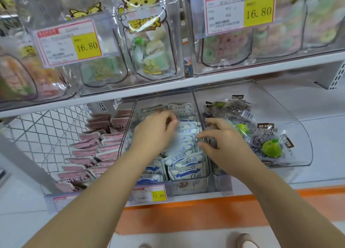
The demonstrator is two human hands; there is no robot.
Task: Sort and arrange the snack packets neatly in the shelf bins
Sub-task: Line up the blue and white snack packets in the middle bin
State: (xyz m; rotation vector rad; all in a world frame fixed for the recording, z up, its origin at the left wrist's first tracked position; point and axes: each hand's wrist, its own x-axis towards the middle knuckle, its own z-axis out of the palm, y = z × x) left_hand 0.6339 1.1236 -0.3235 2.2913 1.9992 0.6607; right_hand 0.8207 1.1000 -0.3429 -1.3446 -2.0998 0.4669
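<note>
Two hands, the left hand (155, 135) and the right hand (224, 143), at two shelves, an upper shelf (261, 68) and a lower shelf (326, 150). Three clear bins (192, 184) hold three kinds: white-and-blue packets (183, 159) and pink packets (89, 137), each over a dozen, and a few dark plum packets (261, 135). Three yellow-panelled price tags (87, 45). Two shoes (246, 243).

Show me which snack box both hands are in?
The middle bin, holding white-and-blue packets. The left hand and right hand reach into it; pink packets sit left, dark plum bags right.
</note>
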